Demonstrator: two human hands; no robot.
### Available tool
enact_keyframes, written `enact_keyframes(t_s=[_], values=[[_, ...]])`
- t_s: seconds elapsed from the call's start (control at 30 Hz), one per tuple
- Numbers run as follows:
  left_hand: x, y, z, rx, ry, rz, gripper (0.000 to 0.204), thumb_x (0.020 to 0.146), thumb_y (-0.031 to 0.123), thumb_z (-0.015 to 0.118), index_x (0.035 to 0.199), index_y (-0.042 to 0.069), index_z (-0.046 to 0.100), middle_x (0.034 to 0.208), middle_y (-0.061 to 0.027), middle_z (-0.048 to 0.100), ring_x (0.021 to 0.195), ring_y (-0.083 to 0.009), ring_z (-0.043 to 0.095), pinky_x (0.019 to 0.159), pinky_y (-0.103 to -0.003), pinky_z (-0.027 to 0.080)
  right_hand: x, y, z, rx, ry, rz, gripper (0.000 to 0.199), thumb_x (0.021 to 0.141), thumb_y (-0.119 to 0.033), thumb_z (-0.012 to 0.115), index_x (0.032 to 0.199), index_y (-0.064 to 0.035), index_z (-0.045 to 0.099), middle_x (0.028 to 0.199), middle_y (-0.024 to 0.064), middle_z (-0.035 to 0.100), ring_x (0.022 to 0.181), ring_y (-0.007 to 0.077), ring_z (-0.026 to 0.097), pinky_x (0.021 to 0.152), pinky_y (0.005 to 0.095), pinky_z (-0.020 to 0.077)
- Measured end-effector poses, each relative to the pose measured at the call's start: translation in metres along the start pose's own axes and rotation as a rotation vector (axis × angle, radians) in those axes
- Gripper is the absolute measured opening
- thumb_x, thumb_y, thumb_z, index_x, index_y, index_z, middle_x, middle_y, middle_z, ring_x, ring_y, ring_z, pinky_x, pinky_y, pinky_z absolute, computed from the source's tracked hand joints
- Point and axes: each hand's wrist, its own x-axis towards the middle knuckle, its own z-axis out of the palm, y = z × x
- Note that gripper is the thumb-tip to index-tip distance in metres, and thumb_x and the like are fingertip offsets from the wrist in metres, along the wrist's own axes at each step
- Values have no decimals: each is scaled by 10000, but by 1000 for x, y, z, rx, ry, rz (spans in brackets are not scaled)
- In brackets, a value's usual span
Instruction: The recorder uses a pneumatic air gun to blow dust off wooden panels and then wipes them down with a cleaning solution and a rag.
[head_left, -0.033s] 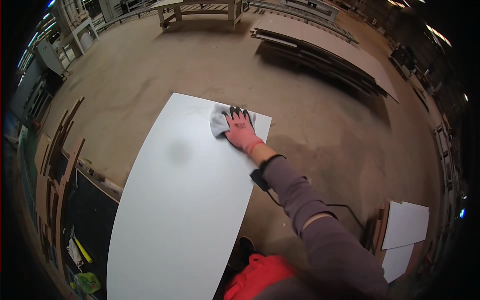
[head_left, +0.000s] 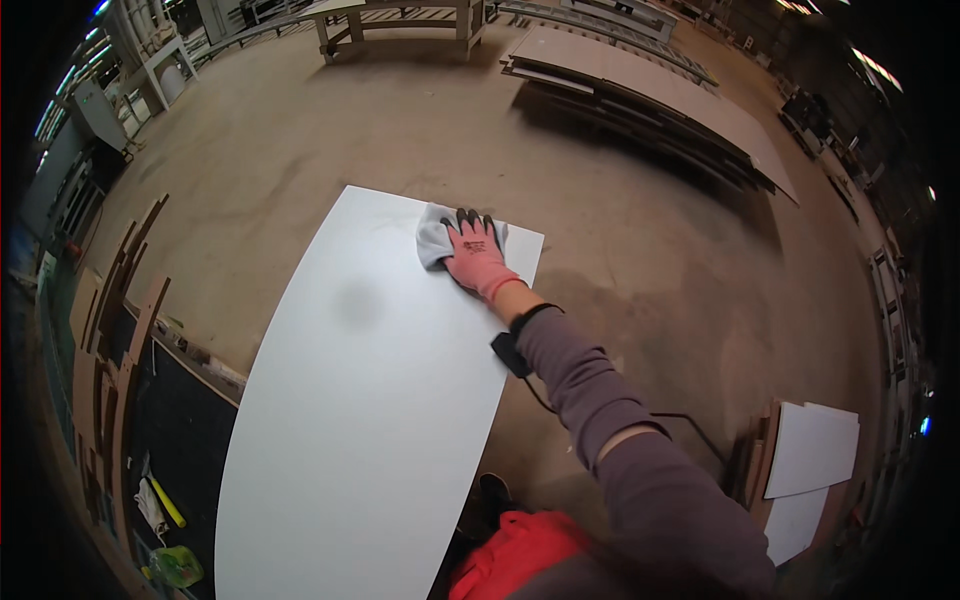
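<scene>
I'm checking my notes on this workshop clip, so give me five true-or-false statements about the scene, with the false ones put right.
1. The right hand lies on a light gray cloth on the white panel. True.
2. The right hand is bare. False: it wears a pink glove with black fingertips.
3. The cloth is at the panel's near end, close to the person. False: it is near the far right corner.
4. A stack of large boards lies beyond the panel, to the right. True.
5. The left hand presses on the panel too. False: the left hand is not in view.
</scene>
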Motion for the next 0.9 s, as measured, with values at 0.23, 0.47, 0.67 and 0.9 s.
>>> enact_keyframes(t_s=[0.23, 0.47, 0.67, 0.9], values=[[-11, -4, -4, -56, -44, -20, 461, 888, 272, 500, 1215, -50, 459, 1133, -260, 513, 1037, -390, 521, 880, -470, 438, -55, -64, 10, 71, -140, -392, 589, 795, -366, 539, 1292, -68, 436, 1390, 202, 334, 1328, 335, 253, 1102, 463, 136], [-34, -19, 22, -170, -93, -164, 505, 884, 302, 475, 1261, -31, 444, 1171, -250, 502, 1082, -392, 495, 928, -472, 402, -23, 48, 3, -41, -40, 113, 598, 814, -357, 512, 1304, -32, 400, 1363, 160, 379, 1298, 297, 313, 1094, 435, 176], [-1, 2, -13, -35, -115, -85, 525, 838, 270, 528, 1241, -56, 447, 1189, -275, 486, 1060, -439, 489, 928, -510, 395, -91, 13, -16, -87, -180, -163, 520, 763, -267, 525, 1223, -29, 479, 1241, 153, 488, 1215, 299, 397, 1063, 445, 231], [30, -3, 6, -150, -470, -224, 741, 648, 216, 649, 1270, -89, 385, 1295, -285, 395, 1229, -420, 345, 1064, -500, 245, -233, -53, 9, 353, -143, -813, 600, 770, -355, 557, 1276, -59, 429, 1235, 137, 474, 1211, 293, 404, 1060, 455, 207]])
